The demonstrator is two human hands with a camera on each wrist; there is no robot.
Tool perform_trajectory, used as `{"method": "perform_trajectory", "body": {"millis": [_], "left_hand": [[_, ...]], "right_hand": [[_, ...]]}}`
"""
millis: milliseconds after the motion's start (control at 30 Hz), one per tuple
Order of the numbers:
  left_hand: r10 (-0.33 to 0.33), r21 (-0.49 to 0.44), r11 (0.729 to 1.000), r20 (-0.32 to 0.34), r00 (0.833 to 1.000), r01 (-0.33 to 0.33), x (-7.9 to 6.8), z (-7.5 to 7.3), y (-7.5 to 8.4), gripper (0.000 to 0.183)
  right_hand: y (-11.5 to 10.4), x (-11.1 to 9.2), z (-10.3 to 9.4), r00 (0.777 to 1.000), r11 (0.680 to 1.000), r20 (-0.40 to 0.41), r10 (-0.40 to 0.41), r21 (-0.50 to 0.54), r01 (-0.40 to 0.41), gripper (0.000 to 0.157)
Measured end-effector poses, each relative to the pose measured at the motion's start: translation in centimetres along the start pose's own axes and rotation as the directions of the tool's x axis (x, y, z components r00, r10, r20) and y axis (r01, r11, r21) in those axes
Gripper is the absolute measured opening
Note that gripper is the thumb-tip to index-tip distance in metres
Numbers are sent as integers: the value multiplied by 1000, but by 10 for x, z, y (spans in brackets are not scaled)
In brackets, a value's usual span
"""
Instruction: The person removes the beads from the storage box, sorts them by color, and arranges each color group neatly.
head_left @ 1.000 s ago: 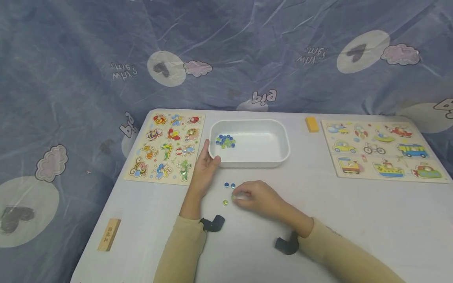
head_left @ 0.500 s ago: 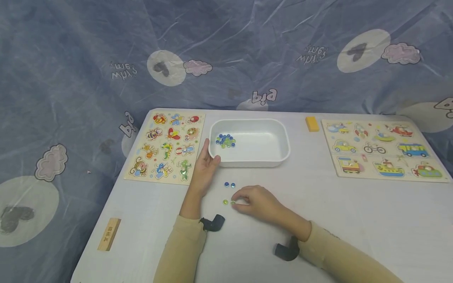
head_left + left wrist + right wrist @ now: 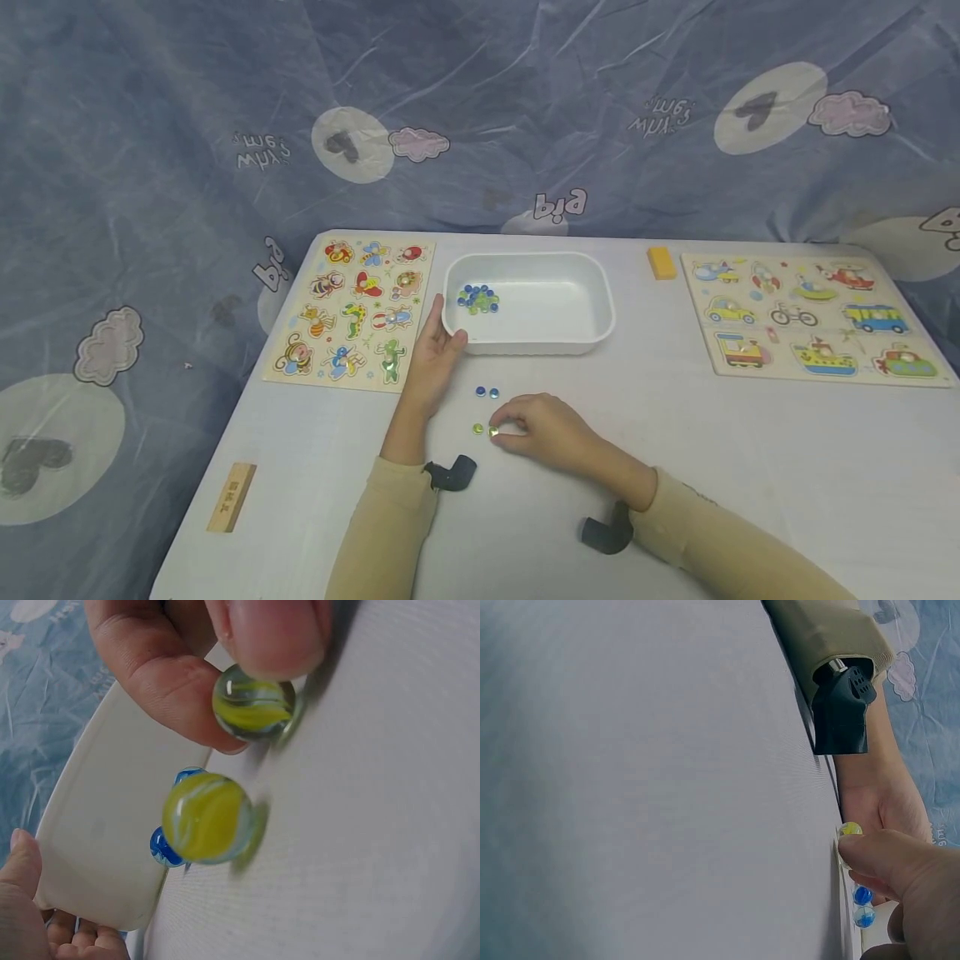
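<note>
My left hand (image 3: 433, 362) grips the near left corner of a white plastic tray (image 3: 558, 308), thumb on the rim. A cluster of blue and yellow-green marbles (image 3: 477, 298) lies in the tray's left part. In front of the tray, my right hand (image 3: 551, 429) pinches a clear marble with yellow swirls (image 3: 255, 703) between thumb and forefinger, close to the tabletop. Just left of it lies a second yellow marble (image 3: 477, 429). Two blue marbles, one dark (image 3: 481, 391) and one lighter (image 3: 493, 393), sit side by side between these and the tray.
An insect puzzle board (image 3: 348, 312) lies left of the tray, a vehicle puzzle board (image 3: 813, 321) at the far right. A yellow block (image 3: 662, 263) is near the back edge, a wooden block (image 3: 232, 497) near the left edge. A patterned cloth (image 3: 480, 117) hangs behind the table.
My right hand has moved slightly towards the body with the yellow marble, bringing it level with the other yellow one. My left hand and the tray have stayed put.
</note>
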State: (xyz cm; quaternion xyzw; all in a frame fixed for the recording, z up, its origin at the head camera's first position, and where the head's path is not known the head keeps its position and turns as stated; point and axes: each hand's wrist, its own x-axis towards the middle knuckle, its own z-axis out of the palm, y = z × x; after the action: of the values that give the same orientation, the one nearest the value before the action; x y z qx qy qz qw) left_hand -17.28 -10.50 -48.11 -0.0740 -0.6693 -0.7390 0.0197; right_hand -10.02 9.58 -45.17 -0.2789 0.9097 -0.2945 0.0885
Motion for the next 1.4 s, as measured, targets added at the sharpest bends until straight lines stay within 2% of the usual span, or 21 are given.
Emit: {"method": "perform_trajectory", "body": {"millis": [300, 533, 733, 800, 967, 1167, 1267, 1400], "left_hand": [[-23, -19, 1000, 2, 1000, 23, -2, 1, 7, 74], [-22, -3, 1000, -1, 1000, 22, -2, 0, 4, 73], [-36, -17, 999, 5, 999, 36, -4, 1, 15, 73], [-34, -5, 999, -2, 999, 34, -2, 0, 10, 72], [-19, 25, 1000, -10, 1000, 19, 0, -1, 2, 71], [-17, 15, 1000, -6, 1000, 17, 0, 0, 2, 69], [-17, 4, 1000, -2, 1000, 17, 0, 0, 4, 70], [-28, -22, 999, 12, 1000, 28, -2, 1, 11, 72]], "right_hand": [[-1, 0, 0, 1000, 1000, -6, -13, -4, 13, 19], [-3, -2, -4, 1000, 1000, -28, -6, -11, 6, 22], [-5, -2, -29, 996, 998, -91, -14, 54, 19, 23], [-6, 1, -42, 994, 996, -111, -8, 87, 18, 24], [-2, 19, -74, 986, 991, -168, 23, 132, -1, 25], [13, 55, -95, 977, 999, -212, -3, 40, 12, 27], [22, 73, -98, 986, 1000, -168, 6, 1, -6, 28], [35, 92, -97, 997, 999, -65, 37, -18, -39, 27]]}}
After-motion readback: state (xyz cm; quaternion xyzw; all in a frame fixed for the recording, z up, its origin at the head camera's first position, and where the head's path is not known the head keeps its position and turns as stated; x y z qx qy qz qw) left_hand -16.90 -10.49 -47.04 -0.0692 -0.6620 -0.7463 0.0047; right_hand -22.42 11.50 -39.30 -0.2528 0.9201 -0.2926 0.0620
